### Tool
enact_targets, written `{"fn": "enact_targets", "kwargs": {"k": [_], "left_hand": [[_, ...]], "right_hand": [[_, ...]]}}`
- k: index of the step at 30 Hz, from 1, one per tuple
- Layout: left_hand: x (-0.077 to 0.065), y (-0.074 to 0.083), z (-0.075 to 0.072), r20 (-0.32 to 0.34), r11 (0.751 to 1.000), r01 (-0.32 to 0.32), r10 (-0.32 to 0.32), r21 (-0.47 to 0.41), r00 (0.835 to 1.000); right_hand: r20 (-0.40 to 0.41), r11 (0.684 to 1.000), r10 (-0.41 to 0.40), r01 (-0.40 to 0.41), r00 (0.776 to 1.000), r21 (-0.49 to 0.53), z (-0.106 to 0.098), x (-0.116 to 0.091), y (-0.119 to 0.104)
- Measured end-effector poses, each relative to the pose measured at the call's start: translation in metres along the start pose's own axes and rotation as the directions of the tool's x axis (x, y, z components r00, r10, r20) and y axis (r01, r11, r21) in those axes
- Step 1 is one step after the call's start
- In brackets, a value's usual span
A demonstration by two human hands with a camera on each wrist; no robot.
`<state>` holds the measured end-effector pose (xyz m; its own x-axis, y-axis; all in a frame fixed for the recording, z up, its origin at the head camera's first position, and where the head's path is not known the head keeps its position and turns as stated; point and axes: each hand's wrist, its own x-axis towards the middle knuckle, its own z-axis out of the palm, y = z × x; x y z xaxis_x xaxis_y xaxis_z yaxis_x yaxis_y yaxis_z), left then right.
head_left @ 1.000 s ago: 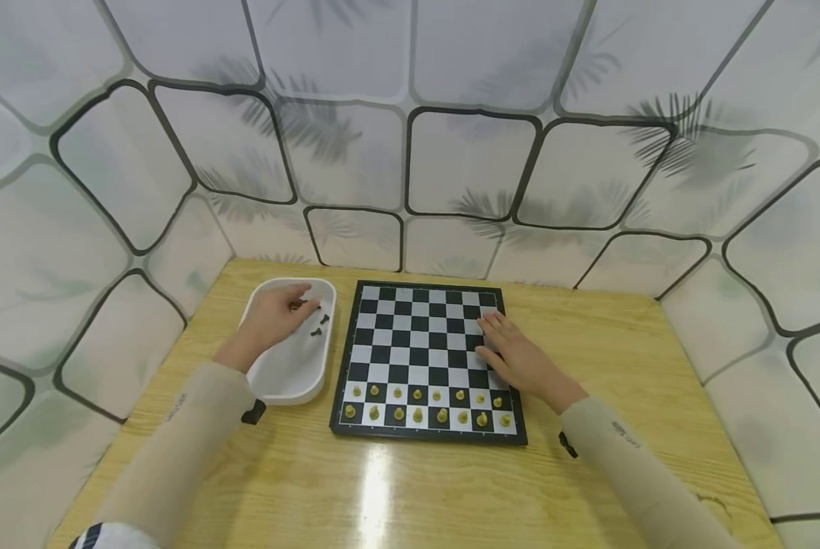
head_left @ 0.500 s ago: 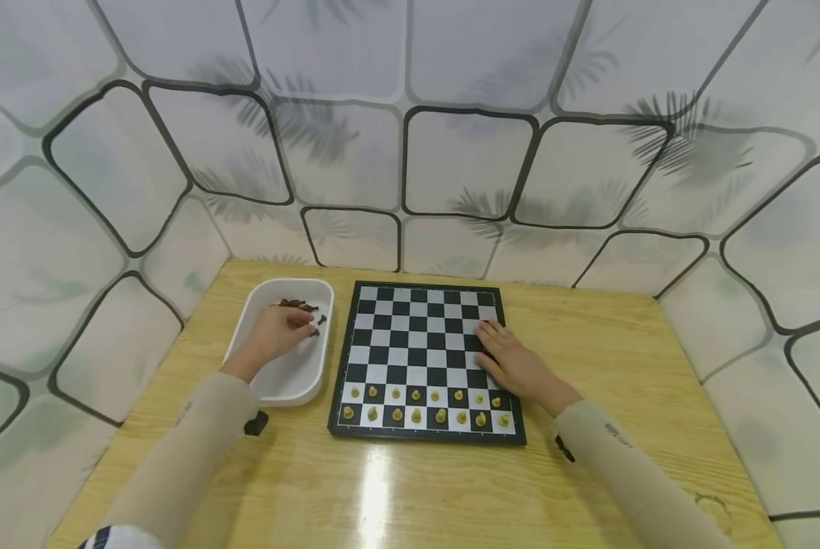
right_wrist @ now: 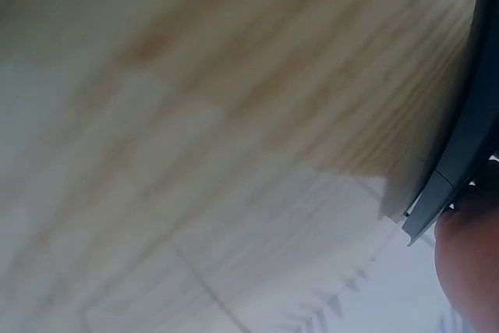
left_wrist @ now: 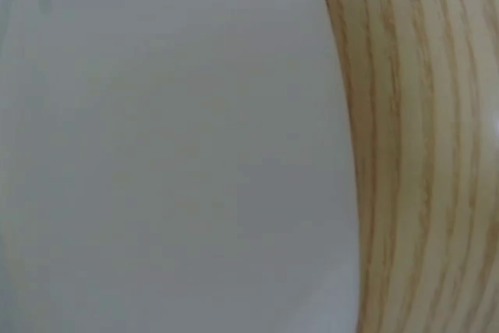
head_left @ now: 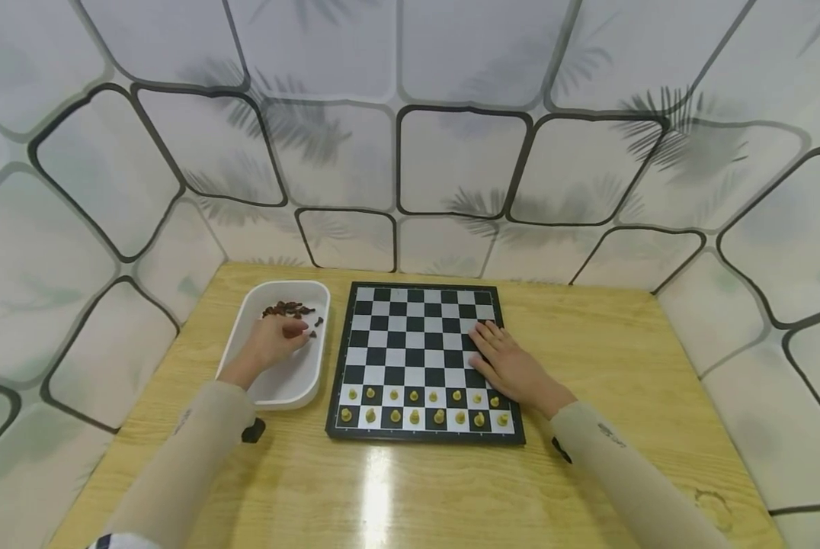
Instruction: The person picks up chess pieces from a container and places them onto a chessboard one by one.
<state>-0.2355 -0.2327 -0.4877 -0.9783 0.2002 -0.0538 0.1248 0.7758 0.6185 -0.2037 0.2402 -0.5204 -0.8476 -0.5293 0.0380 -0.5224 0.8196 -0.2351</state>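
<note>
My left hand reaches down into a white plastic tray, thumb and forefinger pointing right. Right at their tips is a small dark chess piece; I cannot tell if they pinch it. Another dark piece lies just beyond, and a pile of dark reddish chess pieces sits at the tray's far end. My right hand rests with extended fingers on the right side of a magnetic-style chessboard. Yellow chess pieces stand in two rows along the board's near side.
The tray stands left of the board on a wooden table. Its white wall fills most of the left wrist view. The board's dark edge shows in the right wrist view. A patterned wall rises behind the table.
My left hand has drawn back from the tray's far end toward the near dark piece, uncovering the pile. My right hand has slid slightly nearer along the board's right side.
</note>
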Motion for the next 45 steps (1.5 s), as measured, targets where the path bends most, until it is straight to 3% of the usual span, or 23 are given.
{"fn": "enact_targets", "kwargs": {"k": [15,24,33,40,45], "left_hand": [[-0.001,-0.002,0.005,0.031,0.999,0.042,-0.042,-0.005,0.999],[0.004,-0.001,0.012,-0.018,0.999,-0.016,0.017,0.041,1.0],[0.002,0.001,0.014,-0.039,0.999,0.001,0.001,0.044,0.999],[-0.003,0.0,0.009,-0.124,0.998,0.004,0.005,0.07,0.992],[-0.004,-0.002,0.005,-0.132,0.998,0.022,-0.014,0.055,0.991]], "right_hand": [[0.004,1.0,0.004,-0.004,1.0,-0.002,0.003,0.001,-0.001],[0.008,1.0,0.006,-0.006,1.0,-0.03,0.004,0.002,0.001],[0.009,1.0,0.0,0.0,1.0,-0.027,0.003,0.001,0.0],[0.027,1.0,0.013,-0.012,1.0,-0.027,0.004,0.002,0.0],[0.028,0.999,0.013,-0.012,1.0,-0.035,0.005,0.002,0.001]]}}
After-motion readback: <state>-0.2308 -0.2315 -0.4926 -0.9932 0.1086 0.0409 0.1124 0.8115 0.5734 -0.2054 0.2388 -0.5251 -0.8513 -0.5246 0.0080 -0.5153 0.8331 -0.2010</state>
